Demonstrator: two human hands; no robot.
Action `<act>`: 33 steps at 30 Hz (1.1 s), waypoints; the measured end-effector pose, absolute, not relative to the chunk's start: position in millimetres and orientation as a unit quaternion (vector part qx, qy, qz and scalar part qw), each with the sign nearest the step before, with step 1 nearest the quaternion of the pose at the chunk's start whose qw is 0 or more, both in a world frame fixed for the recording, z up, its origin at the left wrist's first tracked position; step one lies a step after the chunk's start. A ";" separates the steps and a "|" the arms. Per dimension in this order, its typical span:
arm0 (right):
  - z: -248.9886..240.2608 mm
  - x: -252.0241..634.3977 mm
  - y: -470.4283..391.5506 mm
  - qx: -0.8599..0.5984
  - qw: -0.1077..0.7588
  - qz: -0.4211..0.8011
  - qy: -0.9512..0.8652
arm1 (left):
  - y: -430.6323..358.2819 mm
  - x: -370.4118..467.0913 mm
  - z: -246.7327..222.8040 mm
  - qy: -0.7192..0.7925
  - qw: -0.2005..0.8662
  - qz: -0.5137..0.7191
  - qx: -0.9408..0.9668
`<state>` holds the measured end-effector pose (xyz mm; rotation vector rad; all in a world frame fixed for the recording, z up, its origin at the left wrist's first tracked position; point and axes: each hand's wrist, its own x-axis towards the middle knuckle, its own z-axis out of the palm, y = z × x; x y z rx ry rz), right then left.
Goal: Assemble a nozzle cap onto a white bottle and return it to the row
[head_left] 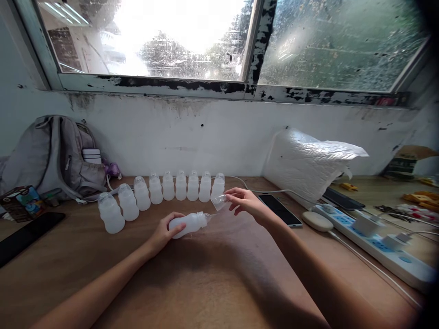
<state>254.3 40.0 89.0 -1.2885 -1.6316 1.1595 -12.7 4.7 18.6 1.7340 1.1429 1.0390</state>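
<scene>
Bottle (pixel 188 224), white and translucent, is laid on its side on the wooden worktop (pixel 212 283), with its neck directed to the right. It is gripped around its base end by the left hand (pixel 167 231), whose fingers are curled closed about the body. A small clear cap (pixel 218 201) is pinched between the fingertips of the right hand (pixel 247 203); the remaining fingers are held loosely spread. The cap is held just beside and slightly above the neck of the bottle, apart from it. Behind the hands, a curved row of upright bottles (pixel 161 192) of the same kind is arranged across the worktop, near the wall. A grey backpack (pixel 55 155) is positioned at the far left against the wall, with a dark flat device (pixel 24 235) lying in front of it. To the right of the right hand, a phone (pixel 279 209) is laid flat, screen dark. A white padded bag (pixel 305 162) is leaned against the wall behind it. A white power strip (pixel 377 240) with plugged-in adapters is placed along the right side of the worktop, and a small oval white object (pixel 317 220) is located at its near end.
</scene>
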 end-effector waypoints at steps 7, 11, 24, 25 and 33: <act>81.2 250.7 40.9 -0.504 0.350 0.471 -0.634 | 7.5 -13.9 16.9 0.473 0.387 0.443 0.656; 71.7 243.1 40.6 -0.503 0.341 0.470 -0.640 | 7.1 -14.2 17.8 0.472 0.387 0.437 0.661; 60.9 235.3 40.2 -0.516 0.288 0.474 -0.653 | 6.6 -13.3 15.7 0.467 0.375 0.425 0.678; 60.0 235.5 40.6 -0.517 0.285 0.474 -0.653 | 6.4 -13.3 15.8 0.468 0.373 0.425 0.679; 54.4 235.7 43.1 -0.517 0.273 0.479 -0.655 | 5.1 -13.6 17.5 0.466 0.376 0.423 0.680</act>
